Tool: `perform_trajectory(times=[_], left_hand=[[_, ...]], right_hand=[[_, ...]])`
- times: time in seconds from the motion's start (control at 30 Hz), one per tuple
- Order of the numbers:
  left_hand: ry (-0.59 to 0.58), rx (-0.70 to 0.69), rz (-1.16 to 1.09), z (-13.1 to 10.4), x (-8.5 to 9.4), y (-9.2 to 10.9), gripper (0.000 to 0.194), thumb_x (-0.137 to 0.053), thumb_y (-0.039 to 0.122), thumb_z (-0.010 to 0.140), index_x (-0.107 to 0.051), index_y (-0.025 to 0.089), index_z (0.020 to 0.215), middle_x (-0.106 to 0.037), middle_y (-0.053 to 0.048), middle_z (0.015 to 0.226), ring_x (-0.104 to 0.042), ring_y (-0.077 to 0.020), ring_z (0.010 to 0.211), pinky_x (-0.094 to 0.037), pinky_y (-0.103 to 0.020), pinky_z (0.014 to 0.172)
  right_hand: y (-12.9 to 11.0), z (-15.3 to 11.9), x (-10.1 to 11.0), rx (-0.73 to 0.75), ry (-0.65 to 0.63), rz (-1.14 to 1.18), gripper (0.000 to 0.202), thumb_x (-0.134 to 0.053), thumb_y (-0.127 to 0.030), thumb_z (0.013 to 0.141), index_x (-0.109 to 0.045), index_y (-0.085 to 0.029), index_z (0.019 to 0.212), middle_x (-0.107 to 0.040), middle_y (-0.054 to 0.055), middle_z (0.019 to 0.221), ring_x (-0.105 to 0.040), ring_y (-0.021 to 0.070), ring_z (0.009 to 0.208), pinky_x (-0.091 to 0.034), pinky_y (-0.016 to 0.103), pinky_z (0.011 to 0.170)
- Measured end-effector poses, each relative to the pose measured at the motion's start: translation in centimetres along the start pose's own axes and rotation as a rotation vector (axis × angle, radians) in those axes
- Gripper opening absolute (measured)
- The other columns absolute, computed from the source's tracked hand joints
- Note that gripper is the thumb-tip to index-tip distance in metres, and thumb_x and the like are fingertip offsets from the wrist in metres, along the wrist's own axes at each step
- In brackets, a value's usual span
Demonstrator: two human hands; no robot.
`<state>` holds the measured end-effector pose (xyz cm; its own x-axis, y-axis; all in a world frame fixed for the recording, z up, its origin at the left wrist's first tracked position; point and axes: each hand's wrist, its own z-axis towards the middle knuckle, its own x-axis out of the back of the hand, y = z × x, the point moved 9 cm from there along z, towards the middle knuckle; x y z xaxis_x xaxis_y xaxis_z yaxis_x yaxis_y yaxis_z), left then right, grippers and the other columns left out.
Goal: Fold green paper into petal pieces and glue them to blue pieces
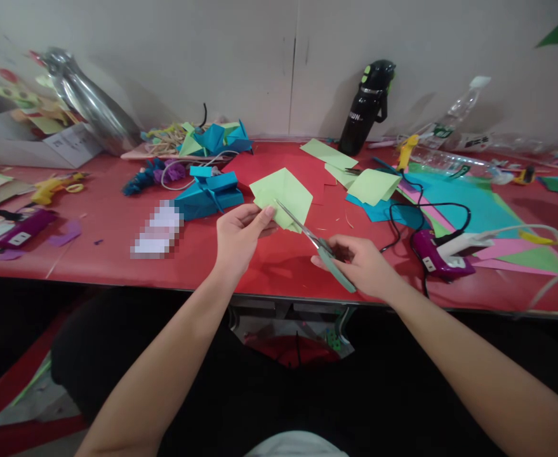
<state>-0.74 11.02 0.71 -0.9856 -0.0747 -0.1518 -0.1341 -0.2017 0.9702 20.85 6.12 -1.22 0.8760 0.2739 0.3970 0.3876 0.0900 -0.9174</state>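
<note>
My left hand (243,231) pinches the left edge of a folded light green paper (285,190), holding it above the red table. The thumb lies on top of the paper. My right hand (362,260) is closed around the grey-green handles of a pair of scissors (333,263). The scissor blades point up and left across the paper's front, their tip near my left thumb. Whether the blades are cutting into the paper I cannot tell. Just behind the green paper lies a sheet of red paper (245,166).
Blue folded paper pieces (207,197) and a blurred-out white item (159,231) lie left. Light green papers (374,186), a purple power strip (440,257) with cables, and a yellow glue gun (407,152) are right. A black bottle (367,108) stands at the back.
</note>
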Motion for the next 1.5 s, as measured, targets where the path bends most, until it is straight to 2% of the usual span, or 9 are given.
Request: perform_trajectory(times=[0.33, 0.53, 0.7, 0.93, 1.5], left_hand=[[0.008, -0.002, 0.012, -0.09, 0.0, 0.11, 0.034, -0.083, 0.049, 0.074, -0.074, 0.018, 0.081, -0.075, -0.004, 0.076, -0.075, -0.0182, 0.072, -0.066, -0.029, 0.072], [0.014, -0.007, 0.001, -0.03, 0.09, 0.05, 0.032, -0.084, 0.047, 0.074, -0.073, 0.018, 0.078, -0.073, -0.002, 0.072, -0.074, -0.0172, 0.069, -0.066, -0.028, 0.07], [0.026, -0.009, 0.021, -0.03, 0.19, 0.23, 0.034, -0.083, 0.049, 0.073, -0.072, 0.018, 0.078, -0.073, -0.002, 0.074, -0.075, -0.0182, 0.071, -0.066, -0.03, 0.072], [0.01, -0.013, 0.013, -0.16, -0.06, 0.28, 0.033, -0.084, 0.048, 0.073, -0.073, 0.018, 0.078, -0.073, -0.002, 0.072, -0.075, -0.0173, 0.069, -0.066, -0.029, 0.072], [-0.019, -0.018, -0.001, -0.43, -0.62, 0.19, 0.031, -0.084, 0.046, 0.075, -0.073, 0.017, 0.077, -0.074, -0.002, 0.073, -0.075, -0.0182, 0.071, -0.067, -0.03, 0.073]], right_hand=[[0.13, 0.06, 0.16, -0.001, 0.023, -0.02, 0.039, -0.078, -0.056, 0.077, -0.064, -0.02, 0.081, -0.058, 0.0, 0.073, -0.048, 0.0154, 0.065, -0.04, 0.03, 0.059], [-0.32, 0.03, 0.59, 0.038, 0.063, 0.002, 0.036, -0.078, -0.052, 0.079, -0.059, -0.022, 0.085, -0.057, -0.001, 0.078, -0.05, 0.0153, 0.068, -0.043, 0.03, 0.064], [-0.26, 0.03, 0.08, 0.016, -0.005, -0.025, 0.038, -0.08, -0.052, 0.076, -0.057, -0.022, 0.082, -0.055, -0.002, 0.073, -0.048, 0.0145, 0.065, -0.041, 0.029, 0.061], [-0.09, 0.0, -0.07, -0.002, 0.017, -0.012, 0.042, -0.079, -0.058, 0.074, -0.057, -0.022, 0.079, -0.053, -0.002, 0.071, -0.045, 0.0144, 0.064, -0.038, 0.029, 0.057], [0.13, -0.1, -0.26, -0.042, 0.028, 0.036, 0.04, -0.082, -0.053, 0.073, -0.059, -0.021, 0.076, -0.051, -0.004, 0.068, -0.043, 0.0127, 0.063, -0.035, 0.027, 0.056]])
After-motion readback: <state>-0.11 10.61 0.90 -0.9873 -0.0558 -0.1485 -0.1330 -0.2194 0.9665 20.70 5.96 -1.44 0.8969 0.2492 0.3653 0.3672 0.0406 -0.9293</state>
